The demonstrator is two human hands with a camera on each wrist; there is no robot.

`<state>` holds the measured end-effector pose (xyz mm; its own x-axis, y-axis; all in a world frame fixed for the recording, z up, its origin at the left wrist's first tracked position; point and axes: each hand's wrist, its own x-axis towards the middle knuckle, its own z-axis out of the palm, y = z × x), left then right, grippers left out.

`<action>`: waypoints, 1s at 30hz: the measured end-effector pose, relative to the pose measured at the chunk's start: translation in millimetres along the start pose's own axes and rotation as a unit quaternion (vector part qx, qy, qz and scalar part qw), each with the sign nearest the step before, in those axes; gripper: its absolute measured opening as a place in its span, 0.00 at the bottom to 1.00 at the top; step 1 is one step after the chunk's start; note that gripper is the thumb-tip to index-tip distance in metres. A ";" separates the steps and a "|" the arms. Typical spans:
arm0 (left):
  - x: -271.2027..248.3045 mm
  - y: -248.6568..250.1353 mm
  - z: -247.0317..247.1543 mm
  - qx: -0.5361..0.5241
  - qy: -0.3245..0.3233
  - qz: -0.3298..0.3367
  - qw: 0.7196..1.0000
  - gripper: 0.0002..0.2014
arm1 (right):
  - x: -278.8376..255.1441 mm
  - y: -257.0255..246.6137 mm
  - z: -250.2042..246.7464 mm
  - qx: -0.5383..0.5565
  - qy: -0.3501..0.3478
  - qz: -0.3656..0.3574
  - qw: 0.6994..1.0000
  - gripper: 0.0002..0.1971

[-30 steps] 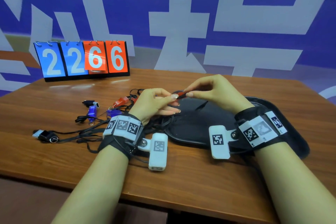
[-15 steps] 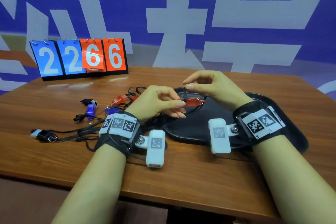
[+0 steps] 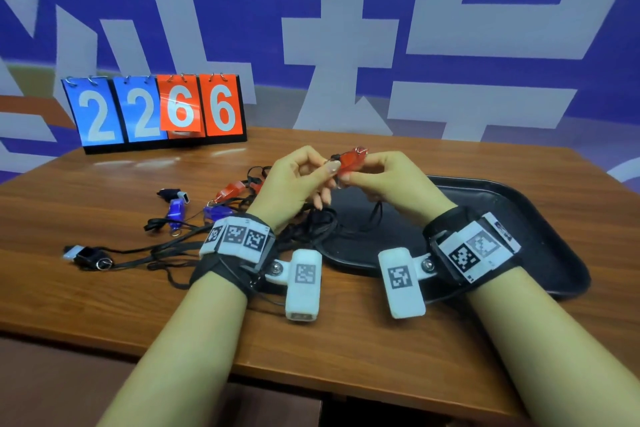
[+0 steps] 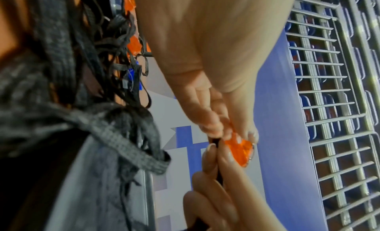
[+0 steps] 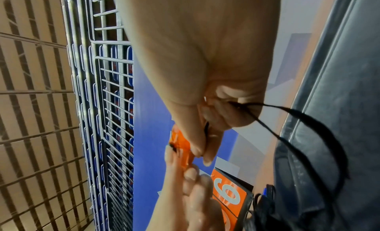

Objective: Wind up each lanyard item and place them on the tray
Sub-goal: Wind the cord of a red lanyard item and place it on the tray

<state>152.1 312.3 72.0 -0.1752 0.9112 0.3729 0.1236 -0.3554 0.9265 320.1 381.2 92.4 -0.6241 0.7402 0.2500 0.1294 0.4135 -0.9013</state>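
Both hands hold a red whistle (image 3: 350, 159) up above the left end of the black tray (image 3: 526, 215). My left hand (image 3: 331, 168) pinches its near end between thumb and fingertips, as the left wrist view shows at the whistle (image 4: 239, 150) and left hand (image 4: 226, 133). My right hand (image 3: 350, 178) pinches the whistle (image 5: 180, 143) too. The right hand (image 5: 203, 153) also has the black lanyard cord (image 5: 287, 115) running out from under its curled fingers. The cord (image 3: 377, 215) hangs down in a loop to the tray.
Left of the tray lie several other whistles with tangled black cords: a red one (image 3: 232, 188), two blue ones (image 3: 176, 210) (image 3: 217, 211), a black one (image 3: 169, 192) and a black-and-white one (image 3: 86, 255). A flip scoreboard (image 3: 156, 111) stands at the back left.
Both hands have lifted the red whistle higher above the tray and tilted it, with the hands closer together. The cord now trails down from the right hand.
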 end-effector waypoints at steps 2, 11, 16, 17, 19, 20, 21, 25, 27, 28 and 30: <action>1.2 -2.6 -0.9 0.035 0.001 0.006 0.999 0.08 | -1.0 -1.9 -1.2 -0.035 -0.009 0.017 0.999 0.07; 3.0 -8.8 -11.3 0.134 -0.024 0.011 0.991 0.11 | -6.1 -14.5 -7.2 -0.259 -0.069 -0.025 0.963 0.16; 1.5 -5.0 -12.2 0.164 -0.074 -0.010 0.984 0.12 | -6.7 -17.6 -14.1 -0.246 -0.043 -0.056 0.967 0.19; 0.8 -3.2 -11.5 0.169 -0.092 -0.013 0.981 0.12 | -6.3 -17.8 -14.3 -0.250 -0.044 -0.061 0.965 0.19; -1.1 -0.3 -9.6 0.188 -0.122 -0.013 0.975 0.12 | -5.9 -17.5 -14.5 -0.253 -0.053 -0.069 0.964 0.18; -2.2 1.3 -9.2 0.195 -0.134 -0.010 0.971 0.12 | -5.6 -17.3 -14.3 -0.249 -0.063 -0.074 0.964 0.17; -3.0 2.3 -9.1 0.201 -0.144 -0.008 0.969 0.12 | -5.5 -17.3 -14.1 -0.243 -0.075 -0.081 0.964 0.17; -3.3 3.3 -7.2 0.210 -0.161 -0.014 0.964 0.13 | -5.2 -15.9 -15.3 -0.234 -0.118 -0.111 0.959 0.14; -4.2 4.5 -4.7 0.203 -0.171 -0.014 0.964 0.14 | -4.1 -15.0 -15.1 -0.236 -0.114 -0.119 0.958 0.12; -5.1 5.5 -3.3 0.202 -0.175 -0.011 0.964 0.13 | -3.2 -14.5 -15.2 -0.235 -0.104 -0.120 0.959 0.12; -7.6 9.1 -0.8 0.200 -0.187 -0.007 0.962 0.10 | -1.8 -13.7 -16.7 -0.229 -0.079 -0.116 0.963 0.13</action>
<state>153.7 302.0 77.6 0.1756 0.9531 0.2465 0.5020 -0.3021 0.8104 332.3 383.0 110.2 -0.7823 0.5247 0.3358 0.2765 0.7755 -0.5676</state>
